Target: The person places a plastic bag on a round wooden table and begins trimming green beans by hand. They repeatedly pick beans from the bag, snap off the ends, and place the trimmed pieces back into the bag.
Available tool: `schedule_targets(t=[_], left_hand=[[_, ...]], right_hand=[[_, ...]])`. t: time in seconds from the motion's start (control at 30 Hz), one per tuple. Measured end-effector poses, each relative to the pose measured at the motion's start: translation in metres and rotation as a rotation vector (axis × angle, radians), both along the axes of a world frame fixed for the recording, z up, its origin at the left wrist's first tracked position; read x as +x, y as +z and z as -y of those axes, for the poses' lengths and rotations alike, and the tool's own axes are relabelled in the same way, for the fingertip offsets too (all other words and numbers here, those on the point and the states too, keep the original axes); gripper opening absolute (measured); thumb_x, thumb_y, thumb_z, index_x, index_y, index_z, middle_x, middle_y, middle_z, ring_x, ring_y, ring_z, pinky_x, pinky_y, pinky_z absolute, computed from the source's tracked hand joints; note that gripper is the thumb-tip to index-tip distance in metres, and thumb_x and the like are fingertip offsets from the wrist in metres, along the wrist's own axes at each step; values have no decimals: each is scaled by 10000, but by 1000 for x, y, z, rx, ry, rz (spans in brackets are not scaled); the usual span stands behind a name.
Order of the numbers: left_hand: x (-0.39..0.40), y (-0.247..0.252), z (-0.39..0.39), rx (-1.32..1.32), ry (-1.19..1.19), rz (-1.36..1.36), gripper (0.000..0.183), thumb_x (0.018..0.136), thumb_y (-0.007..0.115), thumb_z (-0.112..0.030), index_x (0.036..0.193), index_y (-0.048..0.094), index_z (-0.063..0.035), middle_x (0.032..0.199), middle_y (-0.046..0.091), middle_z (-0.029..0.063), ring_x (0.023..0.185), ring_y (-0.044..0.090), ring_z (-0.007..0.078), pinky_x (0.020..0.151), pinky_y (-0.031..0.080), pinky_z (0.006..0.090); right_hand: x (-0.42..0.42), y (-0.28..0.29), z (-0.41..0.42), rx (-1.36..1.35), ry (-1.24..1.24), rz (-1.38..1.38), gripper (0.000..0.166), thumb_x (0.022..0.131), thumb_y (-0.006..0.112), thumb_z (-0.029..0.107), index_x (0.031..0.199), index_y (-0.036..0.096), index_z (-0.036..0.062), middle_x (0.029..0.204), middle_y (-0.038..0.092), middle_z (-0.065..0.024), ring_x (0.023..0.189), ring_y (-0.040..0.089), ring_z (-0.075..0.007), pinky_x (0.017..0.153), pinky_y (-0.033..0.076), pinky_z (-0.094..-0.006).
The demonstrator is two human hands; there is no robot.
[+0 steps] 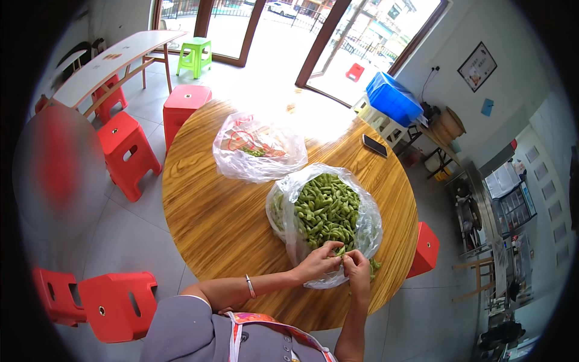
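Note:
A clear plastic bag [289, 231], its mouth rolled wide, stands on the round wooden table [217, 226] and is full of green edamame pods [326, 206]. Over the bag's near rim, my left hand [320, 261] pinches a green pod [340, 250] between thumb and fingers. My right hand [357, 269] meets it there, its fingertips closed on the pod's other end. Fingers partly cover the pod. Beside my right hand, some green scraps [374, 267] lie on the table. Farther back sits a second plastic bag [260, 149] with red print and a few green bits inside.
A smartphone [374, 145] lies near the table's far right edge. Red plastic stools [129, 154] stand around the table, one tucked close at the right [425, 251]. Behind are a long white table [122, 54], a green stool [195, 56] and a blue crate [392, 97].

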State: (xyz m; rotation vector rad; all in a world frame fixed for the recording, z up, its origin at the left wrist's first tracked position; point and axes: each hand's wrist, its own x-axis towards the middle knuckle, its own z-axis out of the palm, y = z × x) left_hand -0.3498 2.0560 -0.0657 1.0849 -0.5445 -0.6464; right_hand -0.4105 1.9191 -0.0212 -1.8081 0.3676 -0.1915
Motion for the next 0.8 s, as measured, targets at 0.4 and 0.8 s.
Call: schedule_targets(t=[0.4, 0.8], left_hand=[[7, 27, -15, -158, -186, -333, 439, 942, 448, -159, 1366, 357, -91, 834, 536, -4, 629, 391, 36, 578, 341, 171], [-6, 19, -1, 58, -28, 73, 452, 933, 427, -80, 1371, 320, -93, 740, 486, -3, 660, 473, 60, 594, 398, 211]], right_hand=[[0, 5, -3, 228, -5, 87, 135, 893, 530, 151, 823, 557, 38, 655, 564, -1, 540, 443, -40, 495, 359, -189], [-3, -12, 9, 378, -21, 135, 152, 900, 578, 199, 871, 568, 49, 633, 503, 27, 514, 462, -50, 469, 388, -199]])
